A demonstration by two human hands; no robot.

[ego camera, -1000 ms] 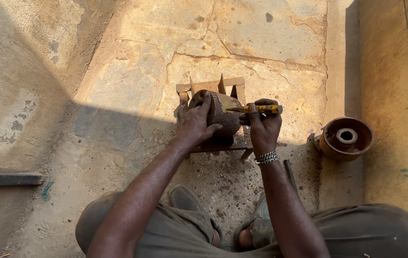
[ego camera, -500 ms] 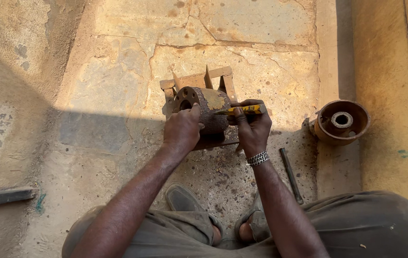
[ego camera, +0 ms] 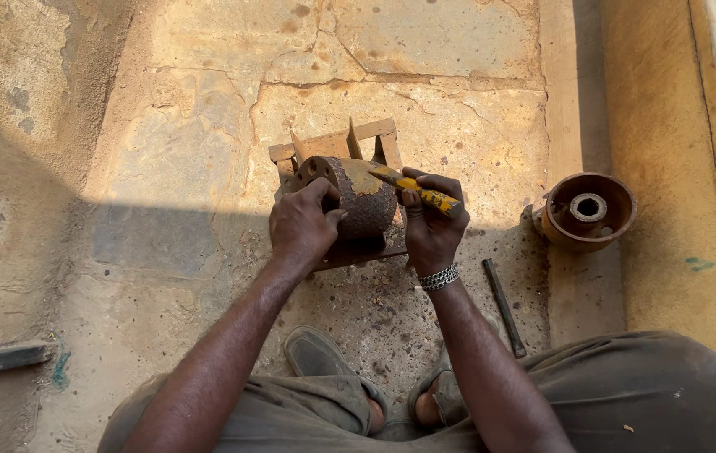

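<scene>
A rusty, drum-shaped metal part (ego camera: 362, 195) lies on its side in a wooden cradle frame (ego camera: 371, 138) on the stone floor. My left hand (ego camera: 301, 225) grips the near left side of the drum. My right hand (ego camera: 429, 225), with a metal bracelet at the wrist, is closed around a yellow-handled tool (ego camera: 415, 189) whose tip rests against the top right of the drum.
A round rusty hub with a white centre (ego camera: 586, 210) stands to the right. A dark metal rod (ego camera: 504, 307) lies on the floor by my right forearm. A dark bar (ego camera: 1, 358) lies far left. My knees and sandalled feet (ego camera: 324, 361) fill the bottom.
The view has shifted, so the drum and hands sit a little higher and more to the centre. My right hand has turned the yellow tool to slant across the drum's top.
</scene>
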